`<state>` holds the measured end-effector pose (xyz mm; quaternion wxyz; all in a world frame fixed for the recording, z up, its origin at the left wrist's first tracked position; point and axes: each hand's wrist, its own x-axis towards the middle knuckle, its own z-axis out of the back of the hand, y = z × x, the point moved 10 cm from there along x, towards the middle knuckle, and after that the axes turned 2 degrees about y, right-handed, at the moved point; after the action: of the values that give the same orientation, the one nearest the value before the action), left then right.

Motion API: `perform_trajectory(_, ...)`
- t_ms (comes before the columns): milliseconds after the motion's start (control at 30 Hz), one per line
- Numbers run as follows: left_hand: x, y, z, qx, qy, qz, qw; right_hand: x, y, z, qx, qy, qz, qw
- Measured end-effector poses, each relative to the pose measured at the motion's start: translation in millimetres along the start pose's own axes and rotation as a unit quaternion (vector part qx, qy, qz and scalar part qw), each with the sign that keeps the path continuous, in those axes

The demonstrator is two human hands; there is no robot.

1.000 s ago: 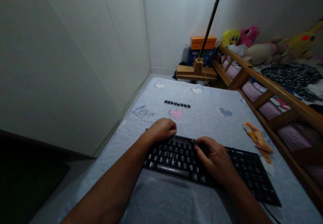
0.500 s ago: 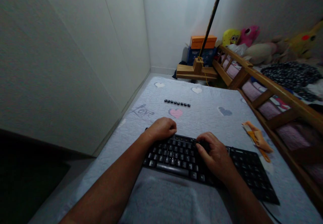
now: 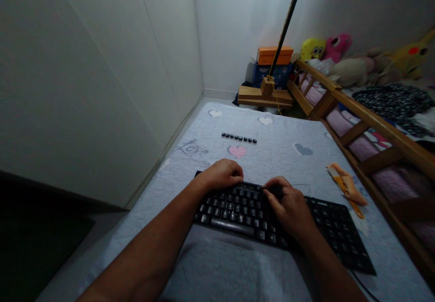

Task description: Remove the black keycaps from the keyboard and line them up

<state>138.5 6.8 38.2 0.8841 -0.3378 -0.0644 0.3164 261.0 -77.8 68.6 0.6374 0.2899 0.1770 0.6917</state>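
A black keyboard lies across the patterned bedsheet. My left hand is closed over its far left edge, fingers curled down and their tips hidden. Over the keys right of the middle is my right hand, thumb and forefinger brought together near the top row. Whatever is between these fingertips, if anything, is too small and dark to make out. Beyond the keyboard, several small black keycaps sit in a straight row on the sheet.
Right of the keyboard lie an orange cloth and a brush with an orange handle. A cable leaves the near right side. A wooden bed rail runs along the right, a white wardrobe along the left.
My left hand has slid slightly right along the keyboard's far edge. My right thumb has risen closer to the forefinger. The keycap row has stayed in place.
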Motion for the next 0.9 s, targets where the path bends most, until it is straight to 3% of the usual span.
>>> perform_trajectory(300,0.8,1.9,-1.9,0.003,0.002,0.006,1.000,5.3,-3.1,-2.7,-0.027,0.012,-0.022,0.999)
perform_trajectory(900,2.0,3.1,-3.6,0.013,0.002,0.003,1.000,13.4,-12.8,-0.3,0.019,0.025,-0.051,0.998)
